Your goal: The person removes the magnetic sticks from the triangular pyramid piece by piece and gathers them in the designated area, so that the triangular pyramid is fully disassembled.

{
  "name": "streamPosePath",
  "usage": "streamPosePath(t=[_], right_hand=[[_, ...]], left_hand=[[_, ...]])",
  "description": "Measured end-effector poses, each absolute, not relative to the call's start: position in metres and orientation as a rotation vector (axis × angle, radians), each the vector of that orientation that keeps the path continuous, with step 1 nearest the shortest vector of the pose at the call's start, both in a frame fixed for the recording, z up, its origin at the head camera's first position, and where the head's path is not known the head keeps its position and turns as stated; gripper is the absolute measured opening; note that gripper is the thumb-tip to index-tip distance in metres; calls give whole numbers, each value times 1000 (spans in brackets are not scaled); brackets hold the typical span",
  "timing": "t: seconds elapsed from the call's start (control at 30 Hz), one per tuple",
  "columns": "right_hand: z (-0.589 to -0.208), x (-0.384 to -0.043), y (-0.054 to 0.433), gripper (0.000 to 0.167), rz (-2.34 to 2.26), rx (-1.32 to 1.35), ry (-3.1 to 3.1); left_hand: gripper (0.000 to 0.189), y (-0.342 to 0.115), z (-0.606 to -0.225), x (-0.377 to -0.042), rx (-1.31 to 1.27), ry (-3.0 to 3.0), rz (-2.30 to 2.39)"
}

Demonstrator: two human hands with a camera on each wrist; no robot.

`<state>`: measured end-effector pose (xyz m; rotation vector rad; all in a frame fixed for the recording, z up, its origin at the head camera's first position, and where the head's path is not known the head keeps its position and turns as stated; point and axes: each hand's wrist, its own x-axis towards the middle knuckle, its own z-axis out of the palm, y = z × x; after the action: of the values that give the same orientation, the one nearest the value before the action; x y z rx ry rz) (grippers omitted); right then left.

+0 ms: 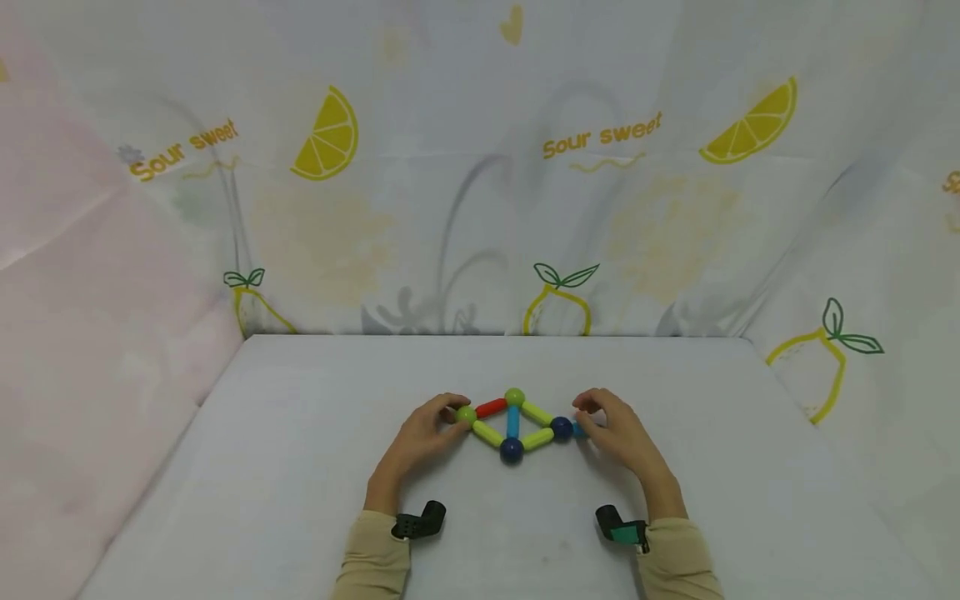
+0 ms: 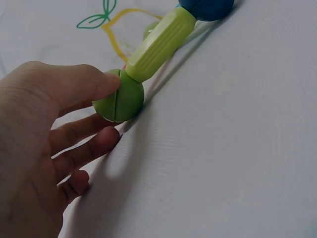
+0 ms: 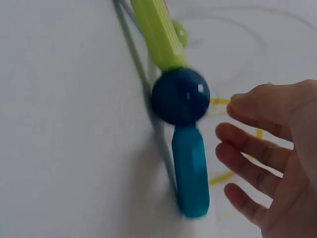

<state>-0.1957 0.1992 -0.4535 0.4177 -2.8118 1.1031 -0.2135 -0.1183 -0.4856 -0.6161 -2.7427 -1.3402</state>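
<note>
Lime-and-blue rods are forming a figure (image 1: 513, 422) on the table (image 1: 300, 475). Our left hand (image 1: 422, 435) is pinching its green end ball (image 2: 126, 99); our empty right hand (image 1: 617, 425) is hovering beside the outer blue rod (image 3: 190, 173). We are judging it light, stiff (joints perhaps weak), best held by balls (image 1: 561, 428).

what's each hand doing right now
Left hand: holding the leftmost green plastic ball.
Right hand: open, holding nothing, beside the light-blue plastic stick.

The left hand (image 1: 426, 431) pinches between thumb and fingers, while the right hand (image 1: 617, 431) holds its fingers loosely curved.
</note>
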Motion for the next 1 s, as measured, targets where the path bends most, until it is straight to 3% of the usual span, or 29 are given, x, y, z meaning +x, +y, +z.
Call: streamPosePath(t=[0.2, 0.4, 0.6, 1.0], right_hand=[[-448, -213, 140, 22, 883, 796, -2729], [-451, -230, 103, 26, 546, 981, -2816], [-454, -236, 99, 18, 479, 983, -2874], [-450, -228, 107, 26, 592, 776, -2771]], left_hand=[[30, -116, -491, -215, -550, -2720, -1342], [33, -116, -496, -215, -576, -2709, -1376], [33, -115, -497, -214, -630, -2675, -1400], [29, -119, -491, -214, -674, -2692, -1339]])
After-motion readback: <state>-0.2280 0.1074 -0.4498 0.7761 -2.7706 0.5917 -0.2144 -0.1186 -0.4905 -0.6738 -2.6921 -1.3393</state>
